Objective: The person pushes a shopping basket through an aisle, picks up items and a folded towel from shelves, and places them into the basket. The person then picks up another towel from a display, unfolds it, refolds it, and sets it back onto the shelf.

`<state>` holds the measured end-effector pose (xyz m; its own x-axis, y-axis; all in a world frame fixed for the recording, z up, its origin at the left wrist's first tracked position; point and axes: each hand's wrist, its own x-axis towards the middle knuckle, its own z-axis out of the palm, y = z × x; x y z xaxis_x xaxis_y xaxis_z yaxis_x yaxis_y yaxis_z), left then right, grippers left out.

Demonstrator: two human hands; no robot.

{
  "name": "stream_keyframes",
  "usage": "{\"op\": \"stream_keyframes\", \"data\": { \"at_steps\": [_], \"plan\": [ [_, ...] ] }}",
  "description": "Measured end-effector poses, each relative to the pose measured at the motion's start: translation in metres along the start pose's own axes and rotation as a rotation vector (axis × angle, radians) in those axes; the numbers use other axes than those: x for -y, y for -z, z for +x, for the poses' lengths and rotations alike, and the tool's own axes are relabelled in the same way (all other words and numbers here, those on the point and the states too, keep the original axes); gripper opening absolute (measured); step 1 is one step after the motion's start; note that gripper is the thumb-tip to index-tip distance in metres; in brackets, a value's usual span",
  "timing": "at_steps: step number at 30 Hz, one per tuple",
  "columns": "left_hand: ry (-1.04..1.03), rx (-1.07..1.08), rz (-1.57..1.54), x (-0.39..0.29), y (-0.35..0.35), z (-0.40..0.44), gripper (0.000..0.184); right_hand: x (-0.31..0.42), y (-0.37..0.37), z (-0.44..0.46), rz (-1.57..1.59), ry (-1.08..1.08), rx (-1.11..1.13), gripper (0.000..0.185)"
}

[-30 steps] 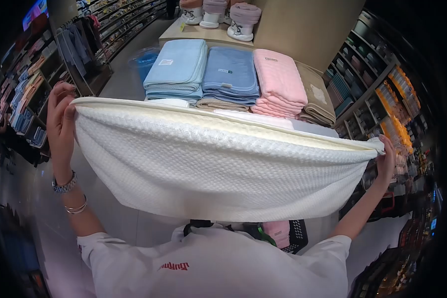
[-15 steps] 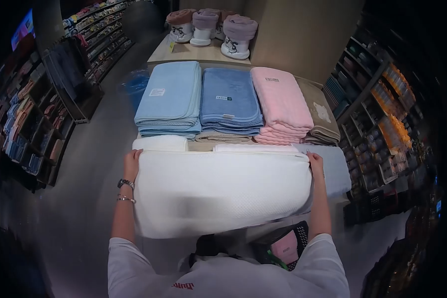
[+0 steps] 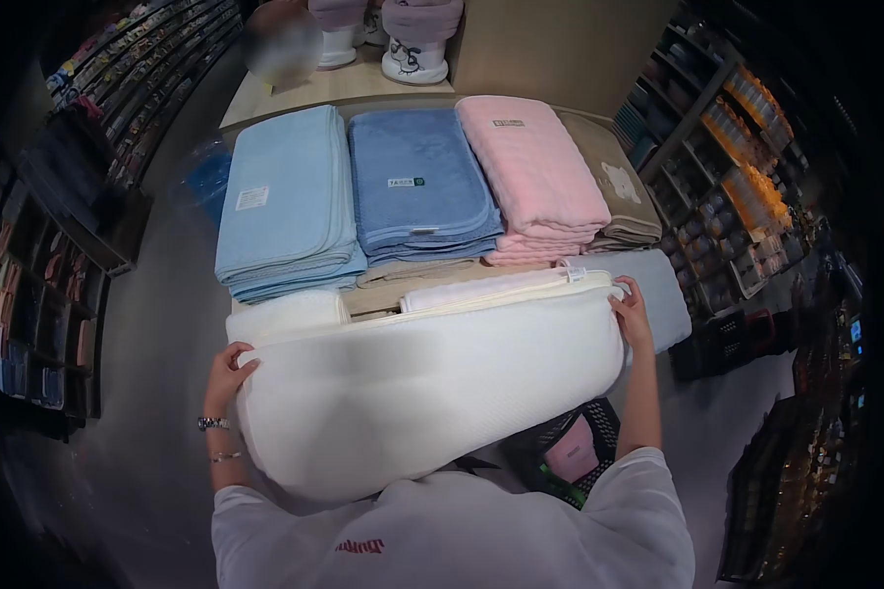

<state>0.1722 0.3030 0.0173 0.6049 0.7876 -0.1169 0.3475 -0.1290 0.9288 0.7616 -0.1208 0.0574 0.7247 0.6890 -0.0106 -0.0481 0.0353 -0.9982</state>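
Note:
A white towel (image 3: pixel 413 393) is stretched between my hands and hangs down towards me, its left end lower than its right. My left hand (image 3: pixel 228 371) is closed on its upper left corner. At the upper right corner my right hand (image 3: pixel 634 311) pinches the edge, near a small white label (image 3: pixel 580 276). Behind the towel's top edge lie a folded white towel (image 3: pixel 287 317) at left and a pale grey one (image 3: pixel 650 285) at right.
Folded stacks stand behind: light blue (image 3: pixel 290 187), darker blue (image 3: pixel 422 157), pink (image 3: pixel 525 177) and brown (image 3: pixel 614 182). White-and-mauve containers (image 3: pixel 417 44) sit on a raised wooden shelf. A black basket (image 3: pixel 607 432) below holds a pink folded item (image 3: pixel 572 452). Stocked shelves (image 3: pixel 727 167) flank both sides.
The white towel has tilted: its left end has come lower and nearer to me with my left hand. My right hand still grips the other corner. The camera view has shifted.

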Motion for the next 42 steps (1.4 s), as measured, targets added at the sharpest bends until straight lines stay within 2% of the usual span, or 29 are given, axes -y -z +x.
{"op": "stream_keyframes", "data": {
  "at_steps": [2, 5, 7, 10, 11, 13, 16, 17, 19, 22, 25, 28, 32, 35, 37, 38, 40, 41, 42],
  "plan": [
    [0.102, 0.080, 0.053, -0.002, 0.008, 0.001, 0.021, -0.002, 0.002, 0.002, 0.001, -0.036, 0.020, 0.029],
    [0.067, 0.078, 0.005, 0.010, 0.011, 0.003, 0.016, -0.010, 0.018, 0.006, 0.018, -0.107, 0.042, 0.019],
    [0.052, 0.013, -0.117, 0.016, 0.009, 0.001, 0.011, -0.016, 0.023, 0.008, 0.036, -0.116, 0.020, 0.013],
    [0.022, -0.105, -0.272, 0.022, -0.001, -0.001, 0.007, -0.003, 0.001, 0.006, 0.130, 0.022, -0.107, 0.011],
    [0.013, -0.148, -0.323, 0.022, -0.007, -0.002, 0.006, -0.001, -0.001, 0.011, 0.077, 0.027, -0.102, 0.010],
    [-0.058, -0.245, -0.181, 0.012, -0.020, -0.002, 0.008, 0.000, -0.004, 0.023, -0.028, 0.029, -0.092, 0.009],
    [-0.189, -0.386, 0.027, -0.021, -0.039, -0.011, 0.011, -0.009, -0.009, 0.032, -0.484, 0.263, -0.041, 0.009],
    [-0.242, -0.433, 0.091, -0.030, -0.041, -0.011, 0.011, -0.010, -0.010, 0.031, -0.481, 0.287, -0.071, 0.010],
    [-0.202, -0.410, 0.110, -0.032, -0.041, -0.012, 0.012, -0.012, -0.010, 0.023, -0.480, 0.332, -0.131, 0.011],
    [-0.163, -0.354, 0.124, -0.028, -0.038, -0.013, 0.012, -0.010, -0.014, 0.015, -0.412, 0.282, -0.050, 0.011],
    [-0.209, -0.316, 0.138, -0.014, -0.035, -0.008, 0.013, -0.006, -0.012, 0.014, -0.347, 0.062, -0.037, 0.011],
    [-0.202, -0.297, 0.157, -0.011, -0.032, -0.009, 0.013, -0.001, -0.013, 0.015, -0.242, 0.055, 0.009, 0.012],
    [-0.163, -0.255, 0.165, -0.024, -0.032, -0.012, 0.014, 0.005, -0.014, 0.019, -0.254, 0.012, 0.064, 0.012],
    [-0.097, -0.237, 0.139, -0.011, -0.029, -0.011, 0.016, -0.001, -0.001, 0.020, -0.302, 0.004, 0.059, 0.013],
    [0.064, -0.206, 0.161, -0.011, -0.024, -0.015, 0.017, 0.002, 0.002, 0.019, -0.320, 0.005, 0.107, 0.014],
    [0.144, -0.191, 0.170, -0.013, -0.024, -0.016, 0.018, 0.007, 0.001, 0.017, -0.345, -0.072, 0.089, 0.013],
    [0.057, -0.178, -0.101, -0.011, -0.027, -0.018, 0.019, 0.020, -0.003, 0.012, -0.397, -0.227, 0.054, 0.011],
    [0.015, -0.170, -0.238, -0.011, -0.028, -0.018, 0.019, 0.019, 0.000, 0.013, -0.419, -0.191, 0.056, 0.010],
    [-0.042, -0.197, -0.196, -0.012, -0.029, -0.018, 0.018, 0.016, 0.003, 0.014, -0.443, -0.157, 0.060, 0.009]
  ]
}}
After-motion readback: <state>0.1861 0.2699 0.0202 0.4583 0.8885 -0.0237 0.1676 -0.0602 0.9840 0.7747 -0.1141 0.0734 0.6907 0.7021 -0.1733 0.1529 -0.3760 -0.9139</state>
